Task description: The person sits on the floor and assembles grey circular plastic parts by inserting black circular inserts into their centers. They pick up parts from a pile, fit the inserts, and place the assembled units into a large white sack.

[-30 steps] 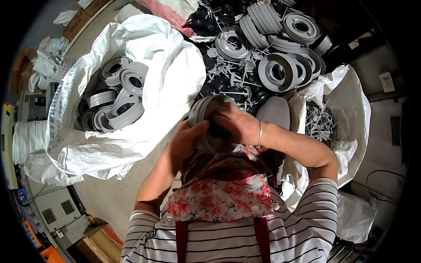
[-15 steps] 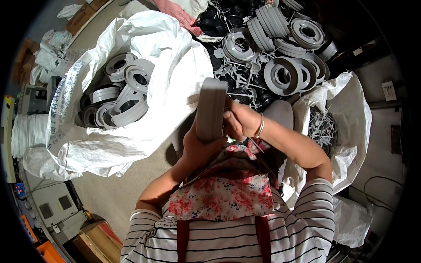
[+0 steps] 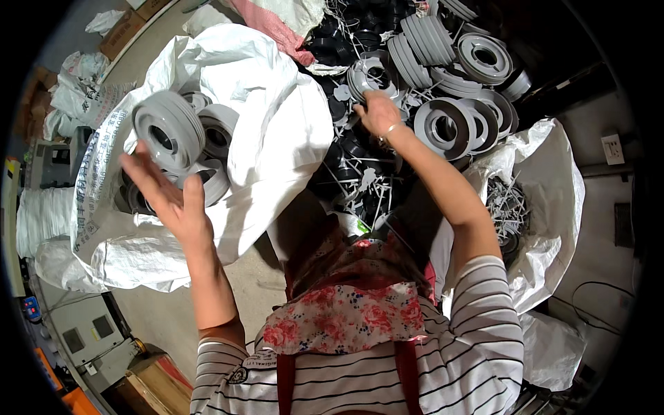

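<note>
My left hand (image 3: 169, 204) is open, fingers spread, over the mouth of a large white woven sack (image 3: 277, 145). Just beyond its fingertips, a stack of grey plastic rings (image 3: 168, 131) sits tilted above other grey rings (image 3: 220, 131) inside the sack. Further right, my right hand (image 3: 380, 114) reaches forward to the pile. Its bent fingers are at the near rim of another stack of grey rings (image 3: 372, 72), and the fingertips are partly hidden. Black plastic parts (image 3: 339, 162) and thin grey plastic sprues (image 3: 373, 190) lie below that hand.
More grey rings (image 3: 446, 128) fill the pile's right side. At the right stands a white sack (image 3: 553, 200) holding grey sprues (image 3: 508, 207). A pink and white sack (image 3: 277, 28) lies at the back. A wooden box (image 3: 159, 384) and a grey cabinet (image 3: 83, 332) are at the lower left.
The ring stack held before my lap is now in the left sack, and my left hand has let go of it. My right hand has moved forward to another ring stack.
</note>
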A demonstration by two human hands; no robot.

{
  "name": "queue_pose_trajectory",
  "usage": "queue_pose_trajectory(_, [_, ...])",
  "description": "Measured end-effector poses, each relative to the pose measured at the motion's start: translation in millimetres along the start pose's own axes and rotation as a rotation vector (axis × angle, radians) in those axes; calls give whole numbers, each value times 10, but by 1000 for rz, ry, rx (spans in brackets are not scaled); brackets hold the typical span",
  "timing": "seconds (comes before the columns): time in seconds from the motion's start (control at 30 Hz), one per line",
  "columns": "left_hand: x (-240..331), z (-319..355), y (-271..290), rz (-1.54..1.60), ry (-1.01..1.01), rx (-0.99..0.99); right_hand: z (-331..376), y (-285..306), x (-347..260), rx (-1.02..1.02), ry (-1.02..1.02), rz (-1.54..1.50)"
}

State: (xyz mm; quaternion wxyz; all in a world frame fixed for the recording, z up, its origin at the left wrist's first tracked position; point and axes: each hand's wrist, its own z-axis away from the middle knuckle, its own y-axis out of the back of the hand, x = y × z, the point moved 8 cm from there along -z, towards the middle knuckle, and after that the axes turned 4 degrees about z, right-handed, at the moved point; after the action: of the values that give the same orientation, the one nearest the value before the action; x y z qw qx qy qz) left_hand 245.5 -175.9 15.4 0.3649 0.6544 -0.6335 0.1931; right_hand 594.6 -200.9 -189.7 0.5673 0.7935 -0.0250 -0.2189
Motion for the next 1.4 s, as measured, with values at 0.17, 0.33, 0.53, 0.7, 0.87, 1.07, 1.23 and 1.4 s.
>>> queue_pose_trajectory(0.17, [-391, 1021, -952, 480, 788, -456, -86, -510, 358, -95, 137, 234])
queue_pose_trajectory(0.33, [-625, 1703, -1681, 719, 1136, -355, 964, 496, -640, -140, 436, -84])
queue_pose_trajectory(0.53, [-562, 1922, -1708, 353, 904, -655, 1090, 621, -194, -285, -196, -666])
queue_pose_trajectory(0.7, [-243, 1751, -1416, 273, 877, -626, 709, -497, -256, -350, 93, 2])
queue_pose_trajectory(0.87, [-213, 1809, -1219, 507, 1121, -498, 693, -665, -179, -433, -130, -61])
queue_pose_trajectory(1.07, [-186, 1947, -1448, 751, 1153, -349, 1177, 692, -247, -168, -174, -405])
queue_pose_trajectory(1.23, [15, 1861, -1596, 1088, 1305, -247, 1642, 1132, -714, 67, 238, -629])
queue_pose_trajectory(1.4, [5, 1915, -1479, 1090, 1211, -442, 1558, 1148, -784, -155, 64, -557])
